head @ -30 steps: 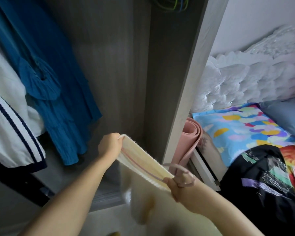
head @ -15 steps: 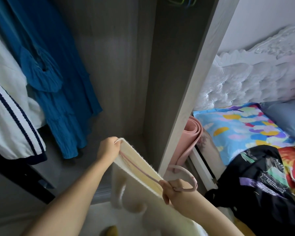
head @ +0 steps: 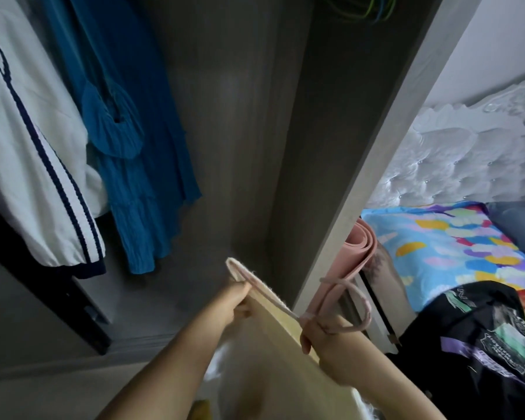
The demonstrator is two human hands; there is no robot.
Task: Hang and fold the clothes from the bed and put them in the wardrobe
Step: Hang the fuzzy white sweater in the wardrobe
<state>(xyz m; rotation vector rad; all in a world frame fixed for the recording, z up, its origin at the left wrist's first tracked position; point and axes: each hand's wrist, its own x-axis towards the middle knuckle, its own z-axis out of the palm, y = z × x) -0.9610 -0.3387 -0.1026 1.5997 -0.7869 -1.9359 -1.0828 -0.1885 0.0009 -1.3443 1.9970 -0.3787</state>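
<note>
Now the pale pink plastic hanger (head: 343, 310) sits deeper inside the cream knitted garment (head: 273, 310) than a second ago: its hook has swung up clear of the right hand, and the left hand has slid down from the far corner of the knit's edge to a spot nearer the middle. To my eye the garment is close to seated on the hanger, so hooking it onto the rail looks like the step to come.

The left hand (head: 238, 301) is closed on the upper edge of the cream garment, fingers curled round the fold, forearm reaching forward and up. The right hand (head: 319, 334) grips the hanger at its neck together with the garment's near end, the hook looping out above its knuckles toward the grey wooden wardrobe's side panel (head: 370, 165).

The garment hangs between both hands just in front of the wardrobe opening, below the teal pleated dress (head: 128, 131) and white navy-striped jacket (head: 34, 165) already hung inside. Right of that side panel, a black printed garment (head: 467, 344) waits on the bed.
</note>
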